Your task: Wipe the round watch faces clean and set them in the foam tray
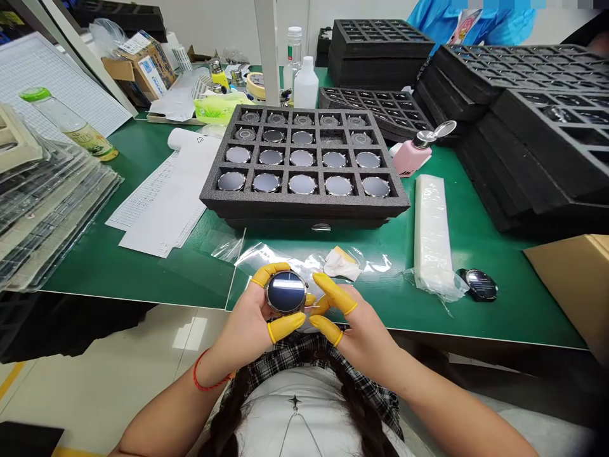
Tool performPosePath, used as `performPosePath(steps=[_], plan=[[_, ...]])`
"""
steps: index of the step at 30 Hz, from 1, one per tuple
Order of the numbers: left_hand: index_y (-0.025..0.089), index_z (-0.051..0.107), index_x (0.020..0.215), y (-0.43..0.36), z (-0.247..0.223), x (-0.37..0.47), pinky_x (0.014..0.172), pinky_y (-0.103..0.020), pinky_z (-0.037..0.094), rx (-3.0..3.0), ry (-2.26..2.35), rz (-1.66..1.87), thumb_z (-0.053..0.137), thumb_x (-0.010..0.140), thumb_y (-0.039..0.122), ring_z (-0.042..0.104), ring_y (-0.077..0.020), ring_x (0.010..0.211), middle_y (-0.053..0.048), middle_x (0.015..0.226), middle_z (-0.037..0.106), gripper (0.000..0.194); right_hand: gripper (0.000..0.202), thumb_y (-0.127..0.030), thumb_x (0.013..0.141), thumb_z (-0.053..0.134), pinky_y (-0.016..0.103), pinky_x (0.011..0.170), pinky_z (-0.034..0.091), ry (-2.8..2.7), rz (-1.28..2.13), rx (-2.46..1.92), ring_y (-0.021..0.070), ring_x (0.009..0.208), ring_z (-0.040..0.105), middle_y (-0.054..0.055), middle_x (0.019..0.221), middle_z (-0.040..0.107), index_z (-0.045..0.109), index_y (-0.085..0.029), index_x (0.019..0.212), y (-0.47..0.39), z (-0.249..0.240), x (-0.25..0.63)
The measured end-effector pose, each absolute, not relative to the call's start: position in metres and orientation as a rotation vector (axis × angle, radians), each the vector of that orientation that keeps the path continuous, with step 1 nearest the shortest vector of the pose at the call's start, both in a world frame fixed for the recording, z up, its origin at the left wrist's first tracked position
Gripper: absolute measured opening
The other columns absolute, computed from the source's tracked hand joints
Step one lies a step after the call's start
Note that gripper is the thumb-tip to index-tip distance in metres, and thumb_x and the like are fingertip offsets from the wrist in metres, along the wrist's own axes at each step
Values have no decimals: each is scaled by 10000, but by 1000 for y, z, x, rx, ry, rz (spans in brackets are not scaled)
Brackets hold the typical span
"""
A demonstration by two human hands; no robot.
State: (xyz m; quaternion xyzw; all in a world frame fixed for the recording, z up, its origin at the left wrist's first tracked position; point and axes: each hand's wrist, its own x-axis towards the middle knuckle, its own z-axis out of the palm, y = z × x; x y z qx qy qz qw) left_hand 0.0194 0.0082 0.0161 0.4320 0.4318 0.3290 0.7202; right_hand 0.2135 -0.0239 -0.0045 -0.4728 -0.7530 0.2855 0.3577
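Watch (287, 292) in left fingers (284, 327), underside hidden

And it's yellow finger covers on the left hand (254, 317), snug little sleeves with rolled rims, and the same bright yellow on the right hand (364, 333), over several fingers there! Just behind the left hand, a thin red braided cord bracelet (209, 381) circles the wrist. Between and below the hands, here's a white top (266, 412), with a dark four-pointed star pendant (295, 402) on a fine chain. Dark braids (361, 412) run down either side, and black-and-white plaid fabric (276, 358) shows just below the hands!
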Motion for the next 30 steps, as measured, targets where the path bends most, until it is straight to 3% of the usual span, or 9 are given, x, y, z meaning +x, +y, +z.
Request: performPosePath(steps=[5, 9, 20, 23, 26, 30], plan=[[269, 450, 1219, 8, 19, 18, 817, -274, 579, 998, 1037, 653, 753, 758, 193, 728, -184, 896, -5, 1008, 697, 558, 296, -99, 890, 561, 381, 719, 489, -2014, 592, -1249, 215, 784, 567, 42, 865, 651, 504, -247, 1140, -26, -6, 211], [269, 444, 1225, 7, 21, 18, 794, -255, 582, 1008, 1041, 659, 747, 756, 180, 727, -173, 890, 4, 992, 701, 566, 114, -117, 897, 555, 360, 668, 470, -2033, 547, -1259, 210, 730, 538, 42, 799, 631, 539, -217, 950, -26, -3, 210], [256, 428, 1238, 6, 19, 18, 833, -287, 580, 956, 1046, 672, 758, 755, 197, 726, -195, 933, -17, 1017, 706, 587, 111, -159, 936, 491, 369, 692, 498, -2064, 484, -1249, 216, 732, 550, 62, 758, 625, 593, -198, 958, -28, -9, 207], [259, 416, 1230, 5, 18, 19, 879, -312, 571, 948, 1025, 680, 757, 765, 208, 725, -208, 964, -26, 1050, 695, 579, 142, -126, 923, 481, 422, 798, 501, -2102, 449, -1249, 211, 731, 565, 46, 753, 636, 577, -223, 963, -27, -14, 206], [252, 409, 1227, 8, 18, 20, 912, -352, 560, 943, 1035, 684, 759, 764, 221, 719, -233, 994, -45, 1090, 685, 582, 242, -59, 892, 468, 493, 967, 424, -2124, 368, -1262, 212, 837, 592, 35, 903, 674, 556, -262, 991, -29, -15, 204], [217, 398, 1215, 17, 18, 19, 949, -419, 532, 931, 1106, 727, 790, 733, 291, 719, -256, 977, -63, 1062, 693, 626, 236, -49, 868, 514, 507, 1028, 354, -2049, 239, -1269, 233, 1026, 550, 49, 1056, 624, 555, -264, 956, -40, -1, 208]])
